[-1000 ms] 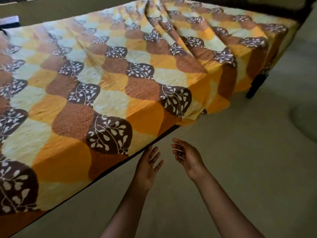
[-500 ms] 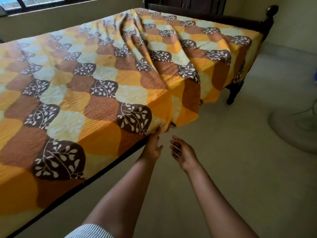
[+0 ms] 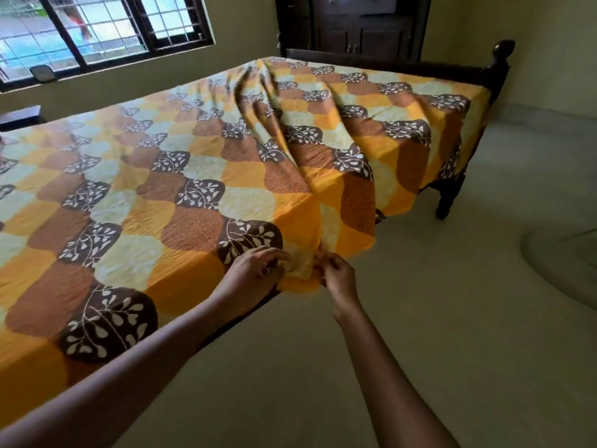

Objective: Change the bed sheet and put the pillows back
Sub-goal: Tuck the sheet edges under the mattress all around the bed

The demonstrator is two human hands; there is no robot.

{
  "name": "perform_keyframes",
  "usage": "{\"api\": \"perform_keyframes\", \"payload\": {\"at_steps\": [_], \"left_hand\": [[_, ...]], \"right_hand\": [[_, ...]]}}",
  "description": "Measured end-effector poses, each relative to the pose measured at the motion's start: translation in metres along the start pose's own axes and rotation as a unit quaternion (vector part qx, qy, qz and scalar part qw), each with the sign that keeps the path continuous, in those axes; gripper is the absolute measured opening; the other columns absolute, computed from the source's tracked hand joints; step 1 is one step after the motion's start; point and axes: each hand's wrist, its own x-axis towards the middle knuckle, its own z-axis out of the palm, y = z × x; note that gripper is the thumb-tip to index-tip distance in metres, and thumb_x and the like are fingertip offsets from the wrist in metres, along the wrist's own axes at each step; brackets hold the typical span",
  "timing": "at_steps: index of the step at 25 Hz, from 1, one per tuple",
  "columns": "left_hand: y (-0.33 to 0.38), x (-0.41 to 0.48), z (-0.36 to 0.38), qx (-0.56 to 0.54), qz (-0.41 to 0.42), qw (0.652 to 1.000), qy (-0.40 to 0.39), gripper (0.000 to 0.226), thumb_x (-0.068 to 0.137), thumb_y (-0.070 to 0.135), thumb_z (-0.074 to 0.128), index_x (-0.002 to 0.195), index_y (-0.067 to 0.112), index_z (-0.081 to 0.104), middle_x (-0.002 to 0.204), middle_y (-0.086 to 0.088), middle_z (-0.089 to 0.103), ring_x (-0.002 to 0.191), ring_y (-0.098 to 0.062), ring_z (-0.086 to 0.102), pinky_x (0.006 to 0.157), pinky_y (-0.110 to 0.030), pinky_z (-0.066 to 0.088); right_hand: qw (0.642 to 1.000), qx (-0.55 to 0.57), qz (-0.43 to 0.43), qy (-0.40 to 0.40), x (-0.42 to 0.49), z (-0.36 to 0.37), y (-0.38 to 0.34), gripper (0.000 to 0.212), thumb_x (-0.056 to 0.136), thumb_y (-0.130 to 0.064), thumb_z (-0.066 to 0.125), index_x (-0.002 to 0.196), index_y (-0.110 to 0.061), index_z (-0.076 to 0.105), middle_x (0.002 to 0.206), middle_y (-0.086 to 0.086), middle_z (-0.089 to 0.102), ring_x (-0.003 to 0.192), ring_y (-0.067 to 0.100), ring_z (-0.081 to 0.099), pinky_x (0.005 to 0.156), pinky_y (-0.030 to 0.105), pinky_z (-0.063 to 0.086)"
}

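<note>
Both hands went from empty to loaded inside a second. A second back, the left hand (image 3: 255, 270) and right hand (image 3: 336, 276) hung open below the mattress edge, fingers loose, holding nothing. Half a second back, the left's fingertips had just reached the hem. At this moment both were on the bed sheet (image 3: 193, 176). The left hand was curled round a bunch of the hanging yellow edge. The right hand pinched the same bunch just beside it, from the floor side. The cloth between them was gathered into a small wad at the near side of the bed.

The sheet lay spread across the bed as far as I could see, patterned side up. It was draped over the near side and the end by the dark bedpost (image 3: 497, 66). It was not flat, though. A long ridge of folds (image 3: 268, 101) ran from the far side down to where the hands gripped, so the slack fed into that spot.

My read: spreading was done and edge work had started, either pulling the slack out or tucking it under. Couldn't tell which, since the hands hid the underside of the mattress edge. No pillows were in sight, so that part was still open. Likely risk: tugging only at this point could drag the far side short.
</note>
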Motion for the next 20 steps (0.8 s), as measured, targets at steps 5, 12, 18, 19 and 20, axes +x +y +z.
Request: {"api": "perform_keyframes", "payload": {"at_steps": [5, 12, 18, 19, 20], "left_hand": [[-0.044, 0.102, -0.013, 0.254, 0.251, 0.934, -0.031, 0.061, 0.087, 0.052, 0.032, 0.142, 0.026, 0.03, 0.148, -0.008, 0.036, 0.136, -0.032, 0.032, 0.107, -0.061, 0.028], [-0.071, 0.151, 0.005, 0.311, 0.295, 0.903, 0.01, 0.065, 0.089, 0.063, 0.021, 0.146, 0.038, 0.004, 0.156, 0.001, 0.014, 0.143, -0.027, 0.011, 0.112, -0.054, 0.011], [-0.072, 0.157, 0.006, 0.25, 0.297, 0.921, -0.028, 0.059, 0.089, 0.064, 0.009, 0.144, 0.046, -0.006, 0.156, 0.009, 0.001, 0.145, -0.017, -0.004, 0.117, -0.047, -0.001], [-0.074, 0.156, 0.004, 0.25, 0.295, 0.921, -0.039, 0.059, 0.089, 0.064, 0.01, 0.144, 0.047, -0.007, 0.156, 0.01, -0.002, 0.145, -0.016, -0.006, 0.117, -0.046, -0.003], [-0.075, 0.156, 0.002, 0.245, 0.294, 0.923, -0.042, 0.059, 0.09, 0.063, 0.013, 0.144, 0.047, -0.003, 0.157, 0.01, 0.001, 0.145, -0.016, -0.004, 0.116, -0.046, -0.001]], "right_hand": [[0.968, -0.153, -0.197, 0.019, -0.013, -0.005, -0.043, 0.019, 0.093, -0.026, 0.055, 0.108, -0.019, 0.065, 0.107, -0.002, 0.067, 0.096, 0.01, 0.062, 0.083, 0.024, 0.051], [0.887, -0.234, -0.306, 0.255, 0.104, -0.003, -0.119, 0.023, 0.091, -0.017, 0.057, 0.113, -0.015, 0.063, 0.111, 0.0, 0.054, 0.097, 0.01, 0.054, 0.073, 0.008, 0.04], [0.87, -0.351, -0.224, 0.263, 0.176, -0.052, -0.138, 0.024, 0.092, -0.01, 0.054, 0.115, -0.008, 0.063, 0.12, 0.015, 0.056, 0.106, 0.027, 0.057, 0.077, 0.017, 0.04], [0.862, -0.381, -0.221, 0.252, 0.183, -0.055, -0.14, 0.024, 0.092, -0.008, 0.054, 0.114, -0.006, 0.064, 0.12, 0.016, 0.058, 0.108, 0.028, 0.057, 0.081, 0.021, 0.041], [0.855, -0.409, -0.213, 0.238, 0.187, -0.054, -0.144, 0.025, 0.091, -0.006, 0.054, 0.114, -0.004, 0.063, 0.121, 0.017, 0.058, 0.109, 0.028, 0.056, 0.085, 0.025, 0.042]]}}
